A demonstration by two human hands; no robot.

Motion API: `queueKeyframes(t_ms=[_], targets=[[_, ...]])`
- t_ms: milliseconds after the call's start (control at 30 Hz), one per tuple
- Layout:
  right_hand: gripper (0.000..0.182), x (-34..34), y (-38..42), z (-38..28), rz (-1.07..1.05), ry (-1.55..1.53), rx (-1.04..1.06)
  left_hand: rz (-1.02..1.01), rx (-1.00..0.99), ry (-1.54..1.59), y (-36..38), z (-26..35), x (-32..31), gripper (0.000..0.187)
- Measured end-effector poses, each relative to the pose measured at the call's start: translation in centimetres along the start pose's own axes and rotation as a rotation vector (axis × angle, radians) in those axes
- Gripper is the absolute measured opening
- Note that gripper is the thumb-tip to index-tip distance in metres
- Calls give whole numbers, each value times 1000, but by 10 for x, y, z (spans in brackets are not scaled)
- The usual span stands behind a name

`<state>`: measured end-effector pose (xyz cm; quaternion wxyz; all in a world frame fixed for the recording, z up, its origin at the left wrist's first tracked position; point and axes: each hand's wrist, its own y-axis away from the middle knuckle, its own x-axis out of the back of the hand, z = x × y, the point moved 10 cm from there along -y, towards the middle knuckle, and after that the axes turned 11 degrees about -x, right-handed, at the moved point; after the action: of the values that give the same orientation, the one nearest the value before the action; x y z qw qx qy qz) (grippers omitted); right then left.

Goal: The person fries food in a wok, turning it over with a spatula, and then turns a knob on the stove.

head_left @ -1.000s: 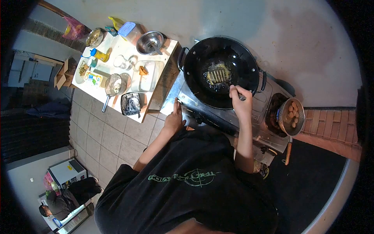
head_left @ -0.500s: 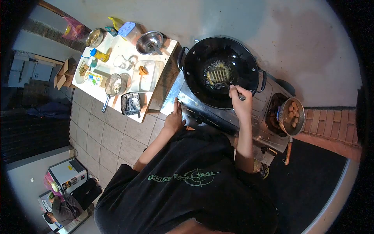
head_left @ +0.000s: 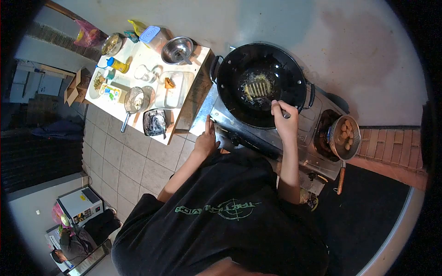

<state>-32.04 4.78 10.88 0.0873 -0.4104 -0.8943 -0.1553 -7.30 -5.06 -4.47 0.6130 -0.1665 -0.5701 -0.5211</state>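
Nearest the camera, the person's dark printed shirt (head_left: 216, 216) filled the lower frame, both bare forearms reaching up from it toward the stove (head_left: 258, 138). The left hand (head_left: 206, 138) lay flat and released on the stove's front edge, holding nothing, in the same spot as a second before. The right hand (head_left: 283, 117) was clenched around the handle of a slotted spatula (head_left: 260, 87), its blade resting in the middle of the black wok (head_left: 294, 73). Over the last second that hand had barely shifted; the blade had stayed on the yellowish food (head_left: 251, 89) frying in the oil, so the stirring looked more like a steady press or slow nudge than a turn.

To the right, a small pan of round golden pieces (head_left: 344, 135) sat on the second burner, untouched. To the left, the side table (head_left: 147, 60) carried a steel bowl (head_left: 177, 49), a clear container (head_left: 172, 89) and a strainer (head_left: 133, 101), all unchanged. Farthest off, at the lower left, another person (head_left: 69, 239) had moved slightly.
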Motion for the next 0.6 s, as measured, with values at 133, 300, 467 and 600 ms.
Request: queueKeyframes(t_ms=[133, 300, 467, 600], targets=[[28, 1, -1, 2, 5, 0, 26, -34, 20, 7, 0, -1, -1, 94], [28, 2, -1, 2, 34, 13, 42, 8, 7, 18, 0, -1, -1, 95], [29, 0, -1, 0, -3, -6, 29, -45, 36, 23, 0, 0, 1, 96], [29, 1, -4, 5, 16, 15, 62, -38, 28, 7, -2, -2, -3, 95]])
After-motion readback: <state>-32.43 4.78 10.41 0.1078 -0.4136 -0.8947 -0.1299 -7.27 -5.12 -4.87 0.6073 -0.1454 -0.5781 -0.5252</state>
